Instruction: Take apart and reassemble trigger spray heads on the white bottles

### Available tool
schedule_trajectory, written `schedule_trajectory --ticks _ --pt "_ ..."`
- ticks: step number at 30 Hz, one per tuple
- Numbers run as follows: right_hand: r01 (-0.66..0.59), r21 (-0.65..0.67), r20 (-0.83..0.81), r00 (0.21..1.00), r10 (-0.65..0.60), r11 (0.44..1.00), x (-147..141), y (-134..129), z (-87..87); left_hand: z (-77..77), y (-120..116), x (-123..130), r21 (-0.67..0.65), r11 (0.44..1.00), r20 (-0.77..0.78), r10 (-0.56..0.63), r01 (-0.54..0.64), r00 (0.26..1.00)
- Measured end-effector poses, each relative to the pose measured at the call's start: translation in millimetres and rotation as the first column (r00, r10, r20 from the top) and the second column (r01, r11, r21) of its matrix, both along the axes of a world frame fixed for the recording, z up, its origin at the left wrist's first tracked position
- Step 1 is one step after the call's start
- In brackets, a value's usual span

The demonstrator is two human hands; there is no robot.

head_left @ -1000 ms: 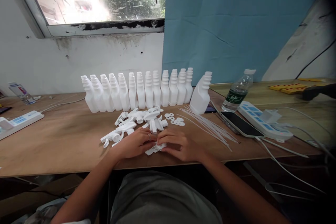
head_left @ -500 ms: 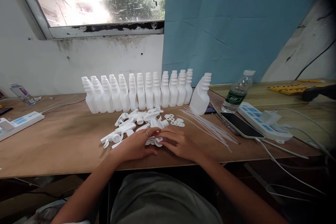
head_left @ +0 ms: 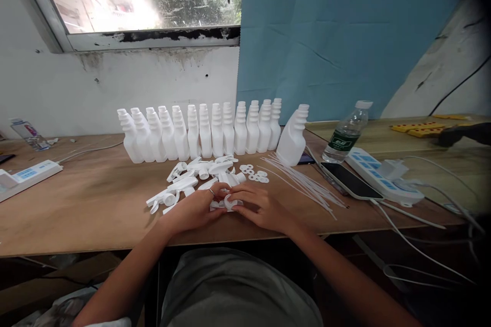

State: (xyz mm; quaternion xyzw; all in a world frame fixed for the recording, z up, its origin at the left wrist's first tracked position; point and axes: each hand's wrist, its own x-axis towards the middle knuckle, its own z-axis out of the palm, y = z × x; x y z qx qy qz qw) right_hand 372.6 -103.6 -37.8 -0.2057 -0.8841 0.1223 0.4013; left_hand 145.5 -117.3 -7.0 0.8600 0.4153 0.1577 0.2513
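Near the front edge of the brown desk (head_left: 88,219), open room leftward, left hand (head_left: 195,209) and right hand (head_left: 263,208) narrowly curled about small white plastic parts (head_left: 230,206) between, firm grip unclear.

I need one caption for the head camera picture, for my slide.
Left hand and right hand at small white parts, near spray heads and white bottles.

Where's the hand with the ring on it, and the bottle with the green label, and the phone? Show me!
Left hand, with the ring (head_left: 211,192) on it (head_left: 193,210): head view, on the back of the hand.
Bottle with the green label (head_left: 342,140): head view, on the label.
Phone (head_left: 352,181): head view, on its dark screen.
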Motion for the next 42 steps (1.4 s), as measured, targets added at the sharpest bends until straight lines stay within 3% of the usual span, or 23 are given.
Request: schedule_trajectory --ticks 5,11,24,29,32,34,36,38,40,42 --pt "0.061 -0.064 0.034 0.998 -0.059 0.996 0.5 1.2 -2.8 3.0 -2.2 2.6 0.154 0.988 -0.101 -0.015 0.03 0.995" --pt "0.088 -0.028 0.11 0.99 -0.085 0.996 0.1 6.1 -6.3 -3.4 0.7 1.4 0.3 0.949 -0.205 -0.031 0.093 0.978" --pt "0.033 0.025 0.092 0.995 -0.035 0.999 1.0 10.4 -10.4 -9.1 6.8 -1.5 0.316 0.94 -0.203 -0.064 0.127 0.977" --pt "0.048 -0.044 0.082 0.996 -0.044 0.998 1.0 7.3 -7.6 -11.3 6.5 -1.1 0.305 0.947 -0.195 -0.045 0.104 0.98" --pt "0.096 -0.08 0.035 0.995 -0.093 0.992 4.8 5.0 -0.5 -10.9 5.6 0.3 0.257 0.966 -0.195 0.012 0.039 0.981" --pt "0.188 -0.089 -0.015 0.982 -0.19 0.978 12.9 8.0 5.0 -9.3 4.5 1.2 0.221 0.975 -0.198 0.034 0.011 0.98" --pt "0.323 -0.077 -0.013 0.946 -0.325 0.943 26.0 15.4 9.1 -7.3 3.0 1.9 0.206 0.978 -0.202 0.038 0.004 0.979" --pt "0.488 -0.017 0.094 0.87 -0.484 0.873 42.3 25.2 10.6 -5.8 1.7 2.4 0.21 0.978 -0.204 0.046 -0.002 0.978" --pt "0.671 0.07 0.276 0.698 -0.661 0.738 58.1 33.5 9.1 -5.2 1.1 2.7 0.22 0.976 -0.204 0.053 -0.007 0.977" --pt "0.814 0.147 0.44 0.455 -0.774 0.562 70.3 38.0 5.9 -5.3 1.3 2.8 0.223 0.975 -0.198 0.044 0.001 0.979"
